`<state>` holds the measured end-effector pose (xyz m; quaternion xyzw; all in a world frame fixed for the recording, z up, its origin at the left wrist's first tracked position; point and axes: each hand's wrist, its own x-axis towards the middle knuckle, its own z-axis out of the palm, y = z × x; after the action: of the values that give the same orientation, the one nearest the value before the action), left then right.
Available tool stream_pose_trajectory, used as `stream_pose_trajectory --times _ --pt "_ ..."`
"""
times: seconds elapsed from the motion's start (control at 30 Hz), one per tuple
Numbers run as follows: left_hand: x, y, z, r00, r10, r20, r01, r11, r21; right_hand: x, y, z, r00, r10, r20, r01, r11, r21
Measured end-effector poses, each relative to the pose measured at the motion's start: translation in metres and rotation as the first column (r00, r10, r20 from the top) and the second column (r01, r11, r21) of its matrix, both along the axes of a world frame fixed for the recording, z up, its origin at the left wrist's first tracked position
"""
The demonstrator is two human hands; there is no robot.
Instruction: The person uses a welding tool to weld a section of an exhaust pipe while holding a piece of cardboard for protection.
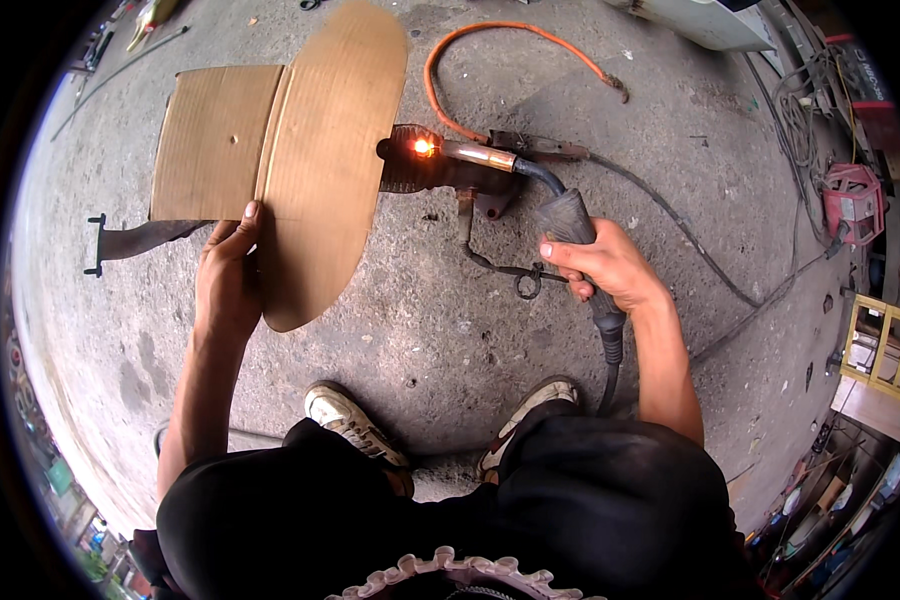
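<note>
My right hand [615,265] is wrapped around the black handle of a welding torch [568,220]. The torch's copper-coloured nozzle points left at a bright orange glow on a rusty exhaust pipe [420,175] with a ribbed section. In my left hand [230,270] is a folded piece of brown cardboard [320,190], pinched at its lower edge, thumb on top. The cardboard hides part of the pipe; a flanged pipe end [120,243] sticks out at its left. A dark clamp [540,146] lies against the pipe's far side, just beyond the nozzle.
An orange cable [510,25] curves over the concrete floor [530,350] behind the pipe. Dark cables run right toward a red machine [853,203]. A yellow frame [880,345] stands at the right rim. My shoes [350,415] are close below the work.
</note>
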<state>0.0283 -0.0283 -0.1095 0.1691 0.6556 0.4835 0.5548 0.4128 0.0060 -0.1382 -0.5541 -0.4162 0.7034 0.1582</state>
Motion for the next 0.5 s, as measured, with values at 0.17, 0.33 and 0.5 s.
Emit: stream_pose_trajectory --times 0.17,0.33,0.5 --pt "-0.001 0.0 -0.002 1.0 -0.013 -0.019 0.013 1.0 0.006 0.0 0.0 0.002 1.0 0.008 0.02 -0.008 1.0 -0.001" --pt "0.008 -0.003 -0.003 0.999 -0.037 -0.023 0.036 0.998 -0.047 -0.002 0.001 0.001 1.0 0.016 0.023 -0.016 1.0 -0.004" --pt "0.011 -0.007 -0.01 0.996 -0.085 0.004 0.086 0.994 -0.064 -0.004 0.001 0.0 1.0 0.017 0.026 -0.017 1.0 0.007"
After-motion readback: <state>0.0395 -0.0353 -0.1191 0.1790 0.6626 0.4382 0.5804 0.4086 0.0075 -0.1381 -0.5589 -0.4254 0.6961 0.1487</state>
